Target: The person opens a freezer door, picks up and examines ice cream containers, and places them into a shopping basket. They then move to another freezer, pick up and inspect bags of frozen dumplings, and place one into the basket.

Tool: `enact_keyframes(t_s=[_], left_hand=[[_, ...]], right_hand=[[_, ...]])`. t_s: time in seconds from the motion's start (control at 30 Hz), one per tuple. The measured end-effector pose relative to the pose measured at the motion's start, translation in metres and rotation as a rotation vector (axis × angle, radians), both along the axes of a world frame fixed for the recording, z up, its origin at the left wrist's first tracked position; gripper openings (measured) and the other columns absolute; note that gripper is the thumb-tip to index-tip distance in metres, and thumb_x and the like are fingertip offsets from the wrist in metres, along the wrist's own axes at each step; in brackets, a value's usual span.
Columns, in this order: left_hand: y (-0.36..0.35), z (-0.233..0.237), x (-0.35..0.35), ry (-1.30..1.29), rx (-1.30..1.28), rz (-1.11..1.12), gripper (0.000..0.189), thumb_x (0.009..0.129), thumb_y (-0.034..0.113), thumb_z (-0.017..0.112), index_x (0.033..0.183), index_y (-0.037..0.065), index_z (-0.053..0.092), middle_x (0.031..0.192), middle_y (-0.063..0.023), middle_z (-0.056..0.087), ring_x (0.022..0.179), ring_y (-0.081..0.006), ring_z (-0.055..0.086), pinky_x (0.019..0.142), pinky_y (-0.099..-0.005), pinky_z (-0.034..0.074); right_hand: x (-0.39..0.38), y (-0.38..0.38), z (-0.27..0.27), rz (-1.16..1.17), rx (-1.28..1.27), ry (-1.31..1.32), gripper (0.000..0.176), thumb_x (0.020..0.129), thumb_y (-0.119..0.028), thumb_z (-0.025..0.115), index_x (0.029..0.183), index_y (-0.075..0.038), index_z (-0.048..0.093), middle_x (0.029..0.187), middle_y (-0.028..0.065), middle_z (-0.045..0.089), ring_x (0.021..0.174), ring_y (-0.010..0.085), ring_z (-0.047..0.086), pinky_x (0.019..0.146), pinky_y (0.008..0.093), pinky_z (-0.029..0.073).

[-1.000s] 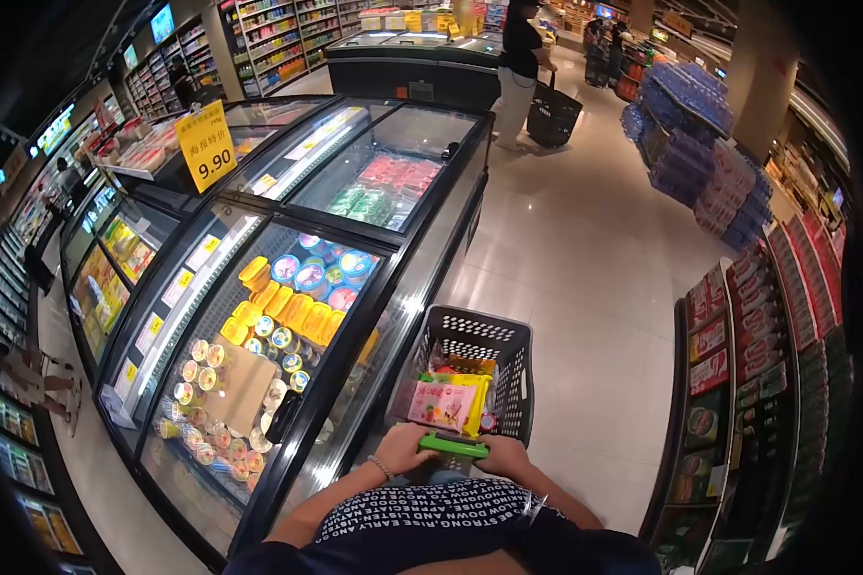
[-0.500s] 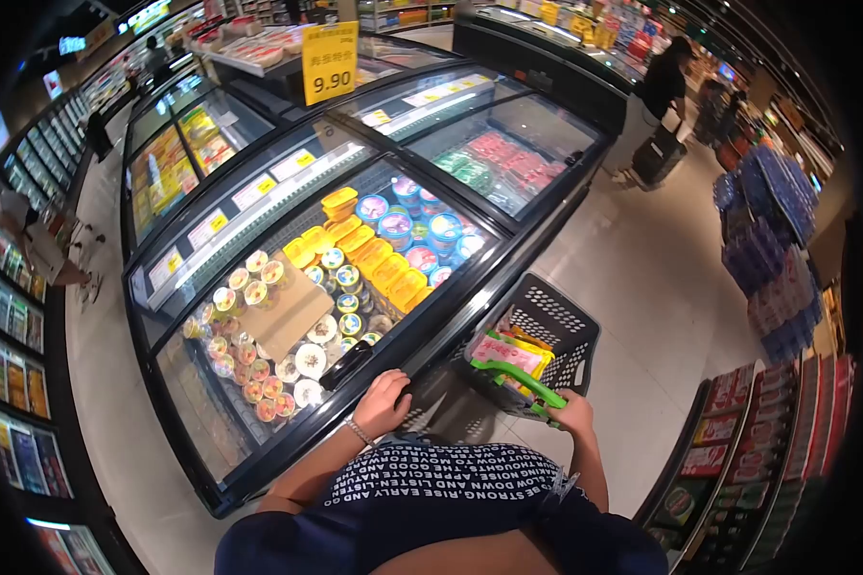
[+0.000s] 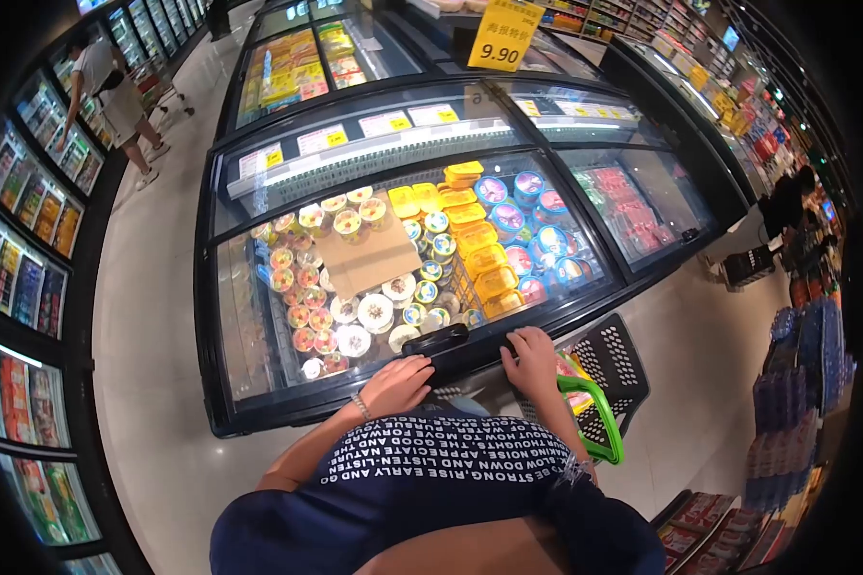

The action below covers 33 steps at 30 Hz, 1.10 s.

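Observation:
My left hand (image 3: 396,383) lies with its fingers on the front edge of a chest freezer (image 3: 302,395), just below the black handle (image 3: 436,338) of its glass lid. My right hand (image 3: 531,360) rests on the same edge further right, fingers apart and holding nothing. Beside my right forearm is a grey shopping basket (image 3: 616,356) with its green handle (image 3: 608,422) tipped outward. Coloured packets (image 3: 573,379) lie in the basket, partly hidden by my arm. Under the closed glass are round tubs (image 3: 375,311), yellow boxes (image 3: 484,260), blue-lidded tubs (image 3: 551,240) and a cardboard sheet (image 3: 369,257).
A yellow price sign (image 3: 505,34) stands above the freezer. Upright glass-door fridges (image 3: 29,201) line the left aisle, where a person (image 3: 110,86) reaches toward a door beside a cart. Stacked bottle packs (image 3: 796,383) and another person (image 3: 781,206) are to the right.
My right hand has let go of the basket's green handle and moved onto the freezer edge. The view has turned left, and the basket's handle has tipped outward.

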<state>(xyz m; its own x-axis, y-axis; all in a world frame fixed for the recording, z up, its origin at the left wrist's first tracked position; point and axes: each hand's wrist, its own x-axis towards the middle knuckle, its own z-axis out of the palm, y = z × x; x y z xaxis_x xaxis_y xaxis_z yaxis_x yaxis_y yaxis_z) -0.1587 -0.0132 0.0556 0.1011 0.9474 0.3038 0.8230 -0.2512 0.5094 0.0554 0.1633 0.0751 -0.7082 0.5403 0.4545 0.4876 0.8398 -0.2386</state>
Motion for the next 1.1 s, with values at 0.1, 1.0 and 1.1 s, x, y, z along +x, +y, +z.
enact_keyframes(t_s=[0.1, 1.0, 1.1], left_hand=[[-0.016, -0.007, -0.014, 0.008, 0.007, 0.035, 0.029, 0.077, 0.019, 0.058, 0.102, 0.003, 0.055, 0.107, -0.01, 0.055, 0.105, -0.0241, 0.05, 0.088, -0.0348, 0.039], [0.022, -0.039, -0.061, 0.386, -0.107, 0.127, 0.063, 0.08, 0.048, 0.049, 0.127, 0.006, 0.039, 0.139, -0.0062, 0.03, 0.13, -0.0175, 0.024, 0.094, -0.0629, 0.019], [0.029, -0.028, -0.071, 0.306, -0.162, 0.119, 0.063, 0.08, 0.042, 0.053, 0.128, 0.004, 0.037, 0.138, -0.0076, 0.031, 0.13, -0.0191, 0.024, 0.097, -0.0603, 0.018]], right_hand=[[-0.048, 0.0, -0.013, 0.038, -0.087, -0.014, 0.037, 0.066, -0.026, 0.07, 0.094, -0.006, 0.058, 0.097, 0.0105, 0.054, 0.099, 0.0296, 0.048, 0.086, 0.0411, 0.037], [-0.083, 0.014, 0.007, 0.14, -0.045, -0.304, 0.038, 0.054, -0.034, 0.076, 0.071, -0.003, 0.063, 0.101, 0.0123, 0.062, 0.103, 0.031, 0.054, 0.084, 0.0537, 0.04], [-0.097, 0.017, -0.001, 0.08, -0.031, -0.259, 0.037, 0.055, -0.034, 0.075, 0.072, -0.003, 0.063, 0.1, 0.0117, 0.062, 0.102, 0.0314, 0.055, 0.086, 0.0552, 0.037]])
